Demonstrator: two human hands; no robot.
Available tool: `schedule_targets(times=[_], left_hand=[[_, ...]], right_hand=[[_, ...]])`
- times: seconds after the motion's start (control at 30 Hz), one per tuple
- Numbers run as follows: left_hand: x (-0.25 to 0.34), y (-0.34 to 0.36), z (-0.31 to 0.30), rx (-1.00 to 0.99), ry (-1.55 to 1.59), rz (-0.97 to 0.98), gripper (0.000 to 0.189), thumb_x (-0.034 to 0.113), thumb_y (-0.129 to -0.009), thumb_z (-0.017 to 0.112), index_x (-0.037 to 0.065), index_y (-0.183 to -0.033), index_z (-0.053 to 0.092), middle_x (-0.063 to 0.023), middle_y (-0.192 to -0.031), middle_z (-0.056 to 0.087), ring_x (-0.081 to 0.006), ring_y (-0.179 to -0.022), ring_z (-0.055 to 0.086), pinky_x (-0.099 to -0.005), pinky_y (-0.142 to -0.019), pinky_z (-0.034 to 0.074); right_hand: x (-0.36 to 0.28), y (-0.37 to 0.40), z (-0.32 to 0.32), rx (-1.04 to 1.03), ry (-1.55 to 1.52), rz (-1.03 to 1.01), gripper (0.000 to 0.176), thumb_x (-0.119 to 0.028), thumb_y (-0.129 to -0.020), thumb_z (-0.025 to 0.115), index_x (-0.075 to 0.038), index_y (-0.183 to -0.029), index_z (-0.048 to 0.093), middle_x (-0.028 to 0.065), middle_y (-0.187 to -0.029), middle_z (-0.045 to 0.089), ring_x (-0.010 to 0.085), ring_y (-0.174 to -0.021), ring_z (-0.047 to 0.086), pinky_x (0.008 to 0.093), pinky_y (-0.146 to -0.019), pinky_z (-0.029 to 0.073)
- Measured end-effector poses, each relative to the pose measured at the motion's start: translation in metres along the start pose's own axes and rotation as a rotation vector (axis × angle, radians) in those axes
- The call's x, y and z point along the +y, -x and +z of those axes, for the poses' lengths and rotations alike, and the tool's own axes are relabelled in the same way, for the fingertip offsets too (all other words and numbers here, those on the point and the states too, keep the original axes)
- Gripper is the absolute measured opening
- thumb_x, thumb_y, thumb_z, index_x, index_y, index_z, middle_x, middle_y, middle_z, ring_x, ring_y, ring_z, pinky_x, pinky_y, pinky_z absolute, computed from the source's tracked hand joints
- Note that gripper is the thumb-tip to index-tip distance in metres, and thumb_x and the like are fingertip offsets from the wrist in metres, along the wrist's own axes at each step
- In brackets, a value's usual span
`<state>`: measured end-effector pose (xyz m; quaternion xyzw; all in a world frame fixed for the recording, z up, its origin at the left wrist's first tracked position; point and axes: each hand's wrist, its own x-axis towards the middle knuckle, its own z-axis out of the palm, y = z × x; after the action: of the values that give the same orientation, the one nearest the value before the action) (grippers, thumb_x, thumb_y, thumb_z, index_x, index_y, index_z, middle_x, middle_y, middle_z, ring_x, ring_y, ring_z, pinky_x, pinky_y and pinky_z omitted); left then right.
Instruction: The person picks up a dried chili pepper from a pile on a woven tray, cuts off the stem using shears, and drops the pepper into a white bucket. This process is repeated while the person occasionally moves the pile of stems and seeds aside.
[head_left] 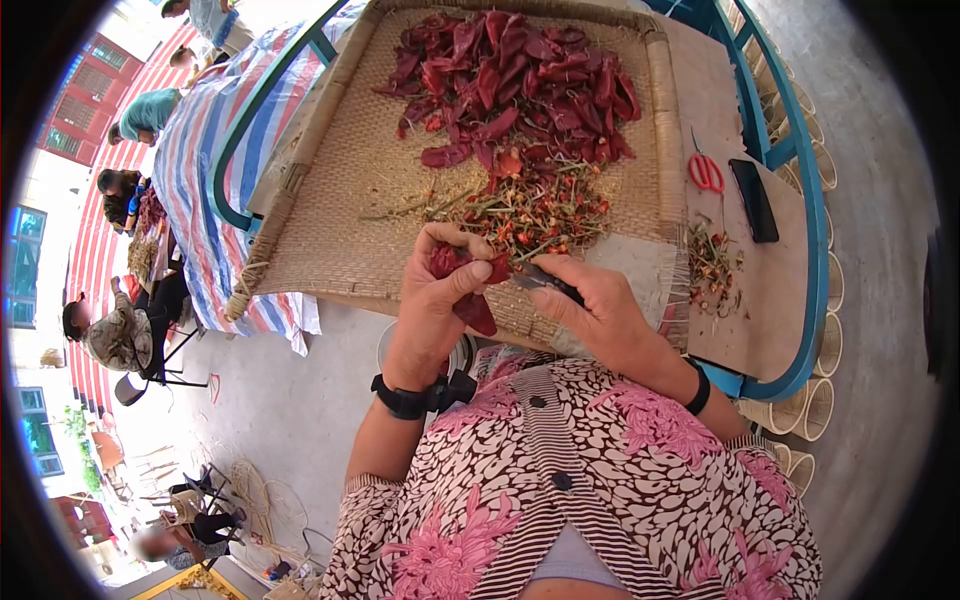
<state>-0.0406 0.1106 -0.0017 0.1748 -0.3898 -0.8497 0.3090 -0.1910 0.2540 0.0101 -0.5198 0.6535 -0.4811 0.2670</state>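
My left hand (432,295) is closed around a dried red chili pepper (476,312), wrinkled and dark red. Close beside it, my right hand (605,312) grips a small dark-handled knife (556,284), its tip near the pepper's stem end; the blade is partly hidden by my fingers. Both hands are over the near edge of a woven tray (345,190). A heap of dried red peppers (510,75) lies at the tray's far side. Between the heap and my hands is a pile of cut stems and orange-red caps (545,210), with pale seeds scattered around.
Red-handled scissors (706,172) and a black phone (754,200) lie on a board right of the tray, near more stem scraps (712,265). A blue metal rail (808,290) runs around the board. Several people sit or bend at the left beside a striped tarp (215,150).
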Motion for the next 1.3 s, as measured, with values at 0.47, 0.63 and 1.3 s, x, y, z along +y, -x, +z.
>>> schedule_targets(times=[0.47,0.63,1.3], left_hand=[[-0.008,0.001,0.006,-0.042,0.100,0.125,0.032,-0.007,-0.082,0.067,0.010,-0.102,0.049,-0.0032,-0.096,0.059,-0.0157,-0.098,0.057,-0.0319,-0.092,0.047],[-0.012,0.000,0.008,-0.015,0.107,0.143,0.031,-0.007,-0.083,0.067,0.010,-0.102,0.049,-0.0033,-0.096,0.059,-0.0158,-0.098,0.057,-0.0314,-0.090,0.048],[-0.014,-0.003,0.011,-0.003,0.098,0.128,0.032,-0.003,-0.081,0.070,0.011,-0.101,0.049,-0.0011,-0.094,0.057,-0.0151,-0.095,0.056,-0.0277,-0.083,0.048]], right_hand=[[0.001,0.002,0.002,0.016,-0.033,-0.024,0.044,-0.032,-0.092,0.063,0.004,-0.118,0.059,0.0202,-0.100,0.067,0.0272,-0.088,0.067,0.0326,-0.074,0.051],[-0.005,0.001,-0.001,0.037,0.014,-0.012,0.045,-0.032,-0.092,0.064,0.004,-0.118,0.059,0.0223,-0.101,0.066,0.0299,-0.089,0.068,0.0342,-0.073,0.052],[0.001,0.002,0.002,0.057,-0.006,-0.055,0.042,-0.028,-0.092,0.064,0.004,-0.118,0.058,0.0211,-0.100,0.067,0.0292,-0.085,0.068,0.0344,-0.070,0.052]])
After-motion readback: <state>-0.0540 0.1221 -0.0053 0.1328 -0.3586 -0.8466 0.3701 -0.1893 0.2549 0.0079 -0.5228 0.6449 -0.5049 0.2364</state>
